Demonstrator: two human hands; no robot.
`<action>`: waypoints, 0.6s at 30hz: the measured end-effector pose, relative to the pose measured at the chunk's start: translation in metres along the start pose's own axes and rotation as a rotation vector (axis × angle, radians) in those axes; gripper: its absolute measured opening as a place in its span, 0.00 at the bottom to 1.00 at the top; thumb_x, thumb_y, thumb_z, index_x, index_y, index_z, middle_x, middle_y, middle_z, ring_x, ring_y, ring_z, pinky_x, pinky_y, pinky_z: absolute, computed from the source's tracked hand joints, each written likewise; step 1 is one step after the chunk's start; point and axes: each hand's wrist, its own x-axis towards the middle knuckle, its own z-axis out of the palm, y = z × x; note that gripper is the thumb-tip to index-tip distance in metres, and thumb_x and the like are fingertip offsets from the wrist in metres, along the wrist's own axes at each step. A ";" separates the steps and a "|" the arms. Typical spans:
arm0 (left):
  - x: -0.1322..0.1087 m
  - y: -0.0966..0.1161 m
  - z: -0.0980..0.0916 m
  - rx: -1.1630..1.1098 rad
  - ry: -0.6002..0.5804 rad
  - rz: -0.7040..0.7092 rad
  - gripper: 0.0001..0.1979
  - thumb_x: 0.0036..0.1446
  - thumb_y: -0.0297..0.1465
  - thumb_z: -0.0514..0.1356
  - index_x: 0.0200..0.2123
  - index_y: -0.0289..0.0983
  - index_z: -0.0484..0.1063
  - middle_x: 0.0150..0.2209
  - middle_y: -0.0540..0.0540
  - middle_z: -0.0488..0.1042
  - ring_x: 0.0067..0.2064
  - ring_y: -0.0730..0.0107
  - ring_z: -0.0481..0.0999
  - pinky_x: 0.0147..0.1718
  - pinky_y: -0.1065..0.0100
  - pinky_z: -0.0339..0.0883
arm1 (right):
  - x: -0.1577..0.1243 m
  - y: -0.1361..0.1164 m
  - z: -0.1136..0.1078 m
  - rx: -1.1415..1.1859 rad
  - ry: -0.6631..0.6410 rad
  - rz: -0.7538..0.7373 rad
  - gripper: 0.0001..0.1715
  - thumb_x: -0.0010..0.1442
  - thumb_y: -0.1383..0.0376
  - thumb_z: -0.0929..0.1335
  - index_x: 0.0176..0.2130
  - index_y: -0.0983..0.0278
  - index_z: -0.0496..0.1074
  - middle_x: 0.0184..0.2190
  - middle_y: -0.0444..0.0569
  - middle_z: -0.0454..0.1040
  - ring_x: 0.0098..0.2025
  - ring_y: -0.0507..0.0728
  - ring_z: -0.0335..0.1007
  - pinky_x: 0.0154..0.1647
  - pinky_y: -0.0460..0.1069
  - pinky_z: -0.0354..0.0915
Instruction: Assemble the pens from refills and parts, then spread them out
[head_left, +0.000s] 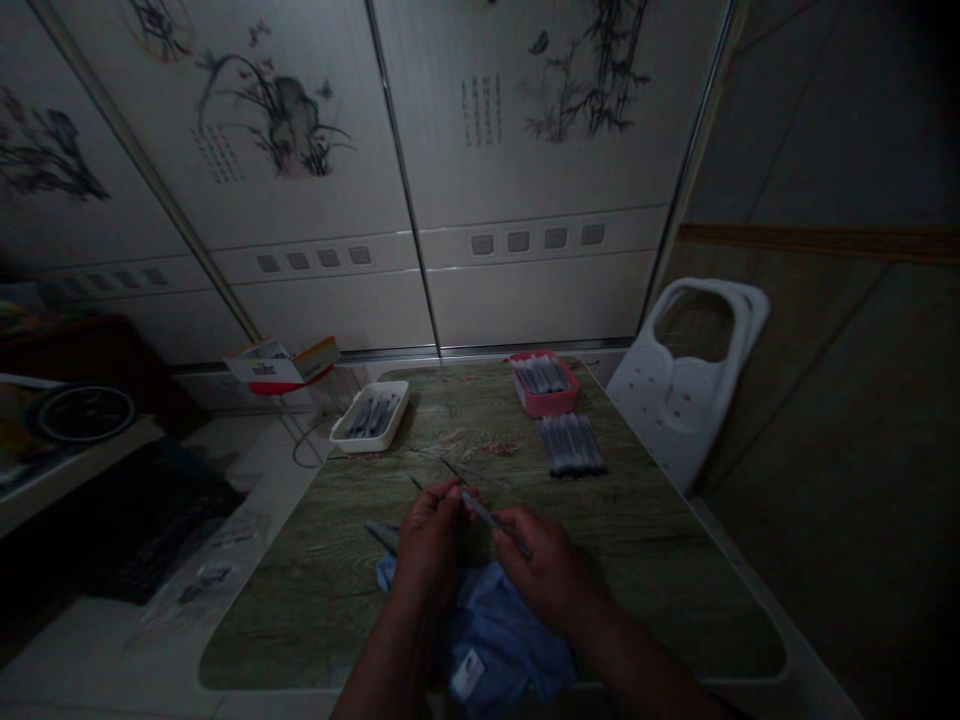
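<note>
A slim, pale pen [487,514] slants between my two hands above the table. My left hand [431,525] pinches its upper end with thumb and fingertips. The lower end lies in my right hand [536,560], whose fingers are closed around it. Under my wrists a blue cloth [499,635] with a white label lies bunched at the front edge. Just beyond the hands are a few loose thin sticks [480,474], too dim to make out fully. A grey pointed tool [381,537], partly hidden, lies left of my left wrist.
On the wood-patterned table [315,590] stand a white tray [403,405] of pen-like pieces at back left and a pink basket [551,403] of pens at back right. A row of pens [571,446] lies before the basket. A folded white chair [682,390] leans at right.
</note>
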 end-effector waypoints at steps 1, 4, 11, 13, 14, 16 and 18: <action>0.000 0.000 0.000 0.001 -0.005 0.004 0.23 0.47 0.38 0.73 0.44 0.35 0.74 0.38 0.44 0.81 0.34 0.71 0.79 0.38 0.68 0.71 | 0.000 0.000 0.000 -0.006 0.002 0.003 0.14 0.66 0.60 0.67 0.50 0.49 0.78 0.39 0.46 0.82 0.39 0.60 0.77 0.40 0.52 0.66; -0.001 -0.001 0.002 0.001 -0.008 0.004 0.23 0.49 0.38 0.72 0.45 0.36 0.74 0.37 0.45 0.81 0.33 0.72 0.78 0.37 0.68 0.71 | -0.001 0.000 0.001 0.001 0.010 0.025 0.13 0.66 0.59 0.68 0.49 0.49 0.78 0.39 0.46 0.82 0.39 0.60 0.77 0.40 0.52 0.66; -0.003 0.006 0.000 0.032 0.026 0.030 0.24 0.48 0.39 0.73 0.46 0.37 0.74 0.40 0.44 0.82 0.38 0.68 0.80 0.40 0.66 0.72 | 0.007 0.000 -0.002 0.118 0.010 0.080 0.14 0.64 0.58 0.70 0.49 0.53 0.76 0.40 0.46 0.80 0.41 0.59 0.76 0.41 0.51 0.66; 0.001 0.011 -0.005 0.045 0.069 0.070 0.24 0.49 0.40 0.72 0.47 0.38 0.73 0.42 0.44 0.82 0.38 0.68 0.81 0.40 0.66 0.73 | 0.011 0.000 -0.007 0.134 0.018 0.116 0.15 0.62 0.55 0.71 0.49 0.55 0.76 0.36 0.45 0.79 0.35 0.57 0.74 0.35 0.49 0.65; 0.003 0.012 -0.008 0.047 0.092 0.092 0.23 0.49 0.39 0.72 0.47 0.39 0.73 0.42 0.45 0.82 0.38 0.69 0.81 0.40 0.67 0.73 | 0.013 0.000 -0.011 0.134 0.009 0.133 0.14 0.63 0.54 0.70 0.46 0.57 0.77 0.33 0.45 0.77 0.33 0.56 0.72 0.32 0.48 0.63; 0.007 0.015 -0.013 0.058 0.140 0.117 0.23 0.51 0.39 0.71 0.48 0.39 0.73 0.43 0.45 0.82 0.38 0.70 0.80 0.40 0.68 0.73 | 0.016 0.001 -0.018 0.135 -0.035 0.145 0.13 0.65 0.55 0.67 0.39 0.60 0.76 0.28 0.43 0.74 0.30 0.54 0.69 0.28 0.46 0.60; 0.009 0.016 -0.014 0.069 0.165 0.116 0.22 0.51 0.38 0.71 0.48 0.39 0.73 0.44 0.44 0.82 0.40 0.69 0.81 0.40 0.69 0.73 | 0.018 0.002 -0.024 0.126 -0.077 0.154 0.12 0.65 0.58 0.66 0.35 0.62 0.75 0.26 0.43 0.73 0.28 0.52 0.67 0.26 0.45 0.59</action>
